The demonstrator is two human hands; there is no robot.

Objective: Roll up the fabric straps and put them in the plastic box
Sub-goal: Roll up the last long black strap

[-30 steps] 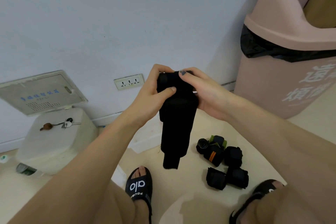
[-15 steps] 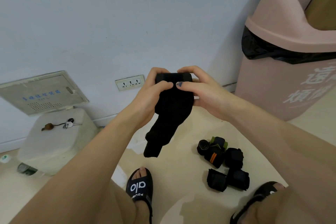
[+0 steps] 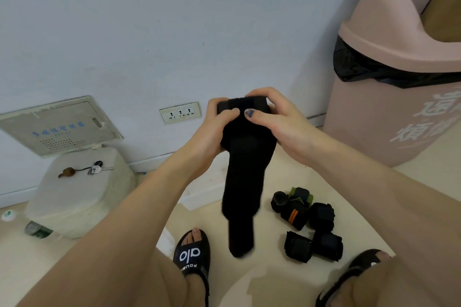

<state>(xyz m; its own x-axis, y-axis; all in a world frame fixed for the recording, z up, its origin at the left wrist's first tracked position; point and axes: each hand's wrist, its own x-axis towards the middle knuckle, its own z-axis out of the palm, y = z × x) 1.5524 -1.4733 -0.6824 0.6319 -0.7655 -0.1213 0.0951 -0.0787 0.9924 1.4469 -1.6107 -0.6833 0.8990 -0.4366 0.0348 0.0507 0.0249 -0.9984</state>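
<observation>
Fabric strap (image 3: 243, 182), black, is mid-roll as I judge it: my left hand (image 3: 212, 132) and right hand (image 3: 282, 124) both grip the wound top, thumbs pressed on it, while the loose tail hangs straight below the grip above the floor (image 3: 274, 281); next I'd keep winding the tail in tightly; the plastic box isn't in view
</observation>
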